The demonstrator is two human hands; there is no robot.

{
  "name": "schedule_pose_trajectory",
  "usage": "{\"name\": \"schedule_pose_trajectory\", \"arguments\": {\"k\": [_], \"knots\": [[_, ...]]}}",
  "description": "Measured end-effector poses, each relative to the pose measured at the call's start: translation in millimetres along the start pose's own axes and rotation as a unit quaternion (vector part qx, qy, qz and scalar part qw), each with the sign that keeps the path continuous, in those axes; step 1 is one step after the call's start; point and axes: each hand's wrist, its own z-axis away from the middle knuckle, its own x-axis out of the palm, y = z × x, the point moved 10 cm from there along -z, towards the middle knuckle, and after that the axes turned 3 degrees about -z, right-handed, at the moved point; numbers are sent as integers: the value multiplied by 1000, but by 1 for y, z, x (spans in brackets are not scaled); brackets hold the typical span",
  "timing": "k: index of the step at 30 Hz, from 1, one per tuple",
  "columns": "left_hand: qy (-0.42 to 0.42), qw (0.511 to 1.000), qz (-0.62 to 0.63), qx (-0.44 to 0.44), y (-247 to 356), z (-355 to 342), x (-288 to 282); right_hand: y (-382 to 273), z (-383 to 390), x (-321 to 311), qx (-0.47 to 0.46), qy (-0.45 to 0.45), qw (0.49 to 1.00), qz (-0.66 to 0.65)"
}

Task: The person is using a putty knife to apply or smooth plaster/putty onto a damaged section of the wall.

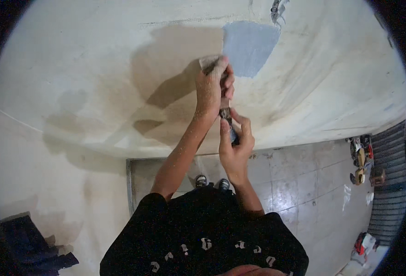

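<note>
Both my hands are raised in front of the pale wall, close together. My left hand is closed, its skin speckled with pale crumbs. Past its fingers sticks the broad, pale-smeared blade of a scraper, near the wall. Just below, my right hand grips the dark handle of a putty knife, thumb and fingers around it. Its narrow brownish neck runs up toward my left palm. My left fingers hide where the two pieces meet, so I cannot tell whether they are separate tools. A smooth grey patch covers the wall just beyond my hands.
A fixture with wires juts from the wall above the grey patch. Below lies a tiled floor. Assorted items sit at the right beside a corrugated panel. Dark cloth is at the lower left.
</note>
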Motion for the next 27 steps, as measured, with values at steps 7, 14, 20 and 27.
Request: {"name": "schedule_pose_trajectory", "arguments": {"k": [7, 14, 20, 27], "knots": [[-14, 1000, -19, 11, 16, -2, 16, -10, 0, -6, 77, 2, 997, -7], [-3, 999, -26, 26, 24, -9, 19, -11, -12, -6, 101, -27, 994, 33], [11, 1000, -22, 12, 10, 2, 8, -8, -1, -8, 40, -1, 999, 27], [-17, 998, 14, 58, 25, -4, 18, -26, -13, -8, 25, -28, 999, 30]]}}
